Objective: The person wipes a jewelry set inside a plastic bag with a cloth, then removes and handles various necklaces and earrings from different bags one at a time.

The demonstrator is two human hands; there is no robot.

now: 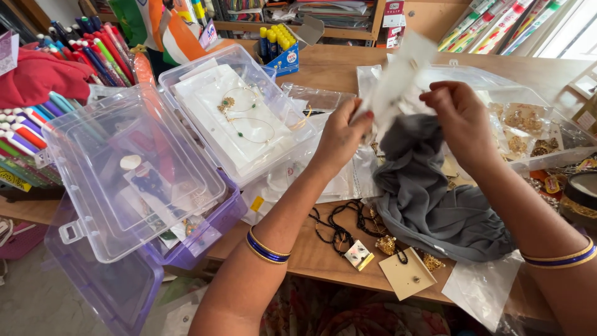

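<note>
Spanning the whole near-to-far view, a wooden counter (323, 249) carries the following, largest first.

Clear plastic box with purple base (134, 180), near left, lid open, small cards inside.

Second clear box (239, 118), centre left, holding white cards with gold hoop earrings.

Third clear box (528, 118), far right, holding gold jewellery pieces.

Grey cloth (429, 199), centre right, bunched on the counter under the hands; soft and limp.

Black bead necklace (339, 227), near centre, loose on the wood beside a tan earring card (407, 274).

Left hand (342, 134), centre: fingers closed in a pinch on the lower edge of a clear plastic sleeve (398, 78); blue-and-gold bangles at the wrist.

Right hand (460, 115), just right of it: fingertips curled together near the same sleeve, apparently gripping its edge, though the contact is blurred.

Handling note: the sleeve, raised above the grey cloth between both hands, looks very light, thin, flimsy and slippery. It would likely crumple under pressure, so it is best held by its edges or corners with a fingertip pinch.
</note>
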